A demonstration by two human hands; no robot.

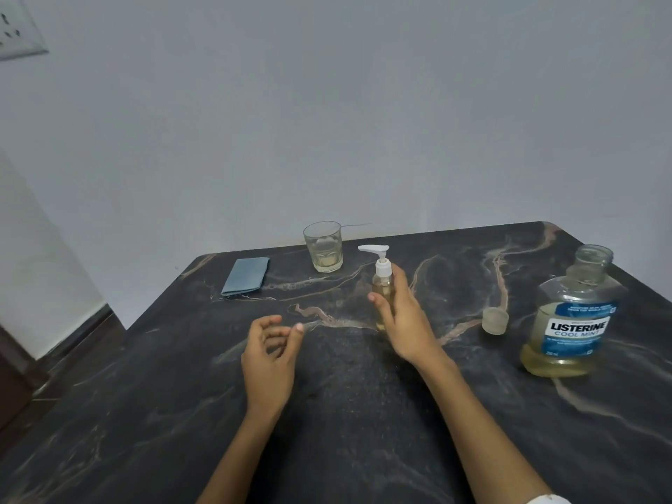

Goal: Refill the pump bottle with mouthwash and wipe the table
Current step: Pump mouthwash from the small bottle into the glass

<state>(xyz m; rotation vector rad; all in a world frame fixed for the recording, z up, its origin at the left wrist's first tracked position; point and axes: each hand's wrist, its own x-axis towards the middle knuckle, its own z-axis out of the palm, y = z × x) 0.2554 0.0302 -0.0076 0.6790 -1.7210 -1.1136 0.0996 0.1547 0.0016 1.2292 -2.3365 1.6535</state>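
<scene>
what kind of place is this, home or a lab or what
Most likely a room in a home. A dark marble-look table stands against a plain painted wall with a switch plate, and on it are household things: a mouthwash bottle and a drinking glass.

The light is dim, soft and cool, leaving the wall (327, 103) an even grey. A diffuse shadow pools on the dark marble table (345, 412) between the forearms. Faint sheen shows on the glass (323, 247) near the table's far edge. Detail is slightly soft throughout, and wide-angle distortion bends the table's edges.
</scene>
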